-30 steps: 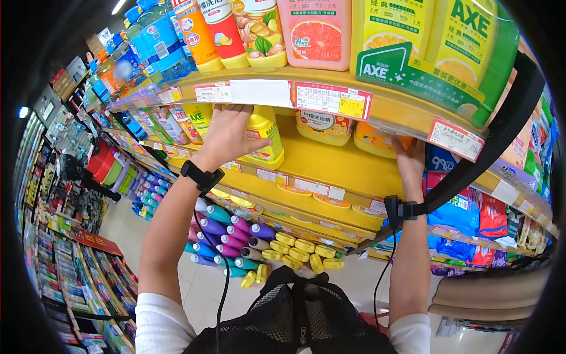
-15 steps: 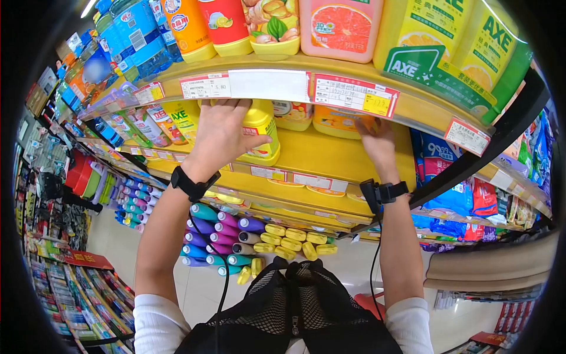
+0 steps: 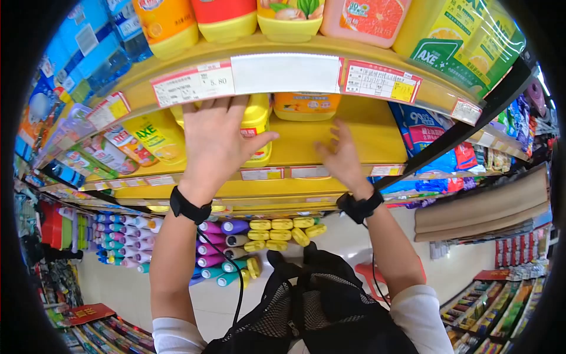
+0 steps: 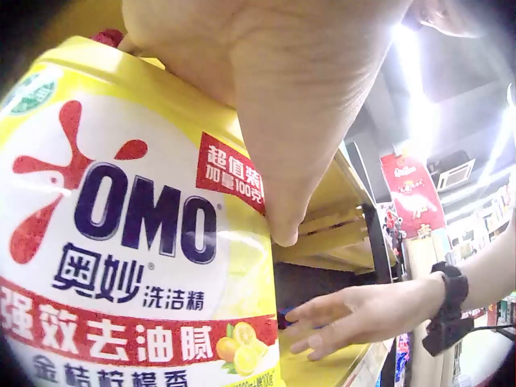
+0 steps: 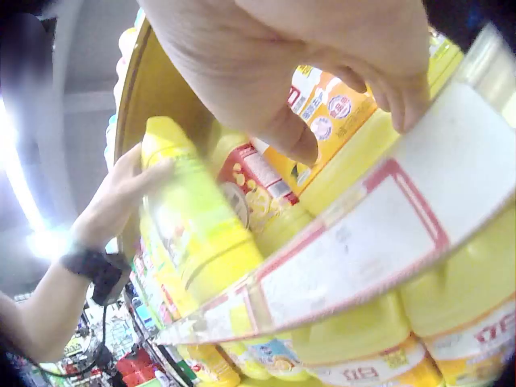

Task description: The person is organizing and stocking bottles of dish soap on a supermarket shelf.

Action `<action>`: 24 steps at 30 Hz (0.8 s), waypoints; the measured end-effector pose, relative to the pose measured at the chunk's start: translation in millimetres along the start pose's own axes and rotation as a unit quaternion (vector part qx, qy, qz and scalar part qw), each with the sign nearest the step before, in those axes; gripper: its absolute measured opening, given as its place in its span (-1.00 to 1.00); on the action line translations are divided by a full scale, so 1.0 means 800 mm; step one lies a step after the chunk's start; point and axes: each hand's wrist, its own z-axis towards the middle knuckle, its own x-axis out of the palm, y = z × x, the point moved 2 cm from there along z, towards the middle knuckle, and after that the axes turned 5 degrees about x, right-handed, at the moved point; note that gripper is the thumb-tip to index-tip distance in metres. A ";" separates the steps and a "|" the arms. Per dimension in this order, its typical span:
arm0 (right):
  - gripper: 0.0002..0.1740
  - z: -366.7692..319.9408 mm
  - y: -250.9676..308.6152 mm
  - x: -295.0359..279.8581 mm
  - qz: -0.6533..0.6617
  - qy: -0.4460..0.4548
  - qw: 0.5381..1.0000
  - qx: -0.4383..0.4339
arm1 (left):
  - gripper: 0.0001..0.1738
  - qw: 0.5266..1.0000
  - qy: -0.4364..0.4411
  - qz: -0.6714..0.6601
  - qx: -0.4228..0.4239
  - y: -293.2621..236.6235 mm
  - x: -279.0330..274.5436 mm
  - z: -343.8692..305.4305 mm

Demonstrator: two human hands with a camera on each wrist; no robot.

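My left hand point(image 3: 218, 141) grips a yellow OMO dish soap bottle point(image 4: 137, 218) on the yellow shelf, its fingers over the upper part and its thumb along the right side. The fingertips reach under the shelf above and are partly hidden. To the right, my right hand point(image 3: 342, 156) hangs with loosely bent, spread fingers and holds nothing. It is just in front of an orange-labelled dish soap bottle point(image 3: 306, 106), whose top is hidden by the upper shelf. A red-labelled yellow bottle point(image 5: 250, 181) stands between these two in the right wrist view.
Price tags point(image 3: 377, 81) line the upper shelf's front edge, close over both hands. Pink point(image 3: 365, 20) and other bottles stand on that shelf. AXE bottles point(image 3: 154, 138) are left of my left hand. A black post point(image 3: 454, 127) and blue bags point(image 3: 427, 138) are at the right.
The orange-labelled bottle has shifted left along the shelf beneath my right hand, which has since come away from it. My left hand stays on the OMO bottle. The head view has moved.
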 end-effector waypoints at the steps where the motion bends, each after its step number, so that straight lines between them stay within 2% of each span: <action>1: -0.10 -0.016 0.015 0.002 -0.011 0.015 0.999 -0.027 | -0.01 1.000 0.004 -0.004 -0.012 -0.002 0.003 -0.001; 3: -0.08 -0.038 0.042 0.009 -0.019 0.045 0.995 -0.084 | -0.01 1.000 0.014 0.000 -0.028 -0.008 0.004 0.002; 6: 0.00 -0.053 0.062 0.020 -0.027 0.081 0.989 -0.124 | -0.11 0.999 -0.012 0.029 -0.011 -0.024 0.003 0.010; 9: 0.05 -0.053 0.076 0.013 -0.024 0.089 0.987 -0.130 | -0.01 0.998 0.037 0.031 -0.038 -0.047 0.007 0.020; 11: 0.05 -0.050 0.074 -0.008 -0.024 0.084 0.987 -0.135 | -0.01 0.999 0.018 0.029 -0.029 -0.070 0.009 0.033; 19: -0.01 -0.036 0.003 -0.107 -0.028 0.013 0.988 -0.154 | 0.02 0.999 0.039 -0.002 -0.024 -0.206 0.043 0.109; 20: -0.03 -0.033 -0.013 -0.114 -0.021 0.004 0.988 -0.152 | 0.02 0.997 0.071 -0.006 -0.028 -0.227 0.047 0.119; 23: -0.12 -0.022 -0.039 -0.147 0.037 -0.022 0.990 -0.134 | -0.03 0.999 -0.002 -0.024 0.034 -0.271 0.063 0.147; 24: -0.15 -0.018 -0.043 -0.159 0.067 -0.027 0.990 -0.118 | -0.16 0.998 0.012 -0.041 0.036 -0.282 0.072 0.156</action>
